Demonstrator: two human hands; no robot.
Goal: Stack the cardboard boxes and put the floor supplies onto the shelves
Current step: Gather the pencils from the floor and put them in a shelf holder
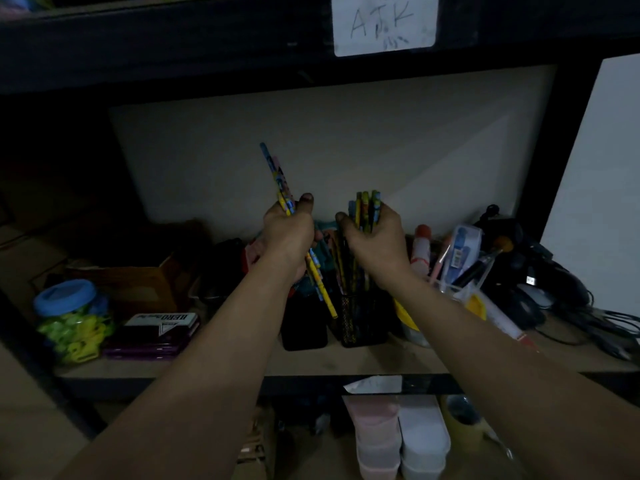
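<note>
1. Pencils are split into two bunches, both held above the black mesh pencil cup (360,320) on the shelf (346,362).
2. Left hand (289,233) is clenched round a tilted bunch (280,183), tips leaning up-left.
3. Right hand (375,237) grips an upright bunch (367,207) standing directly over the cup, nearer to it.

I count two hands, left (289,233) and right (375,242), each gripping one pencil bunch (281,188) (367,211); exact pencil count unreadable. One blue-lidded jar (71,318), one mesh holder (360,320), one paper label (384,24).
</note>
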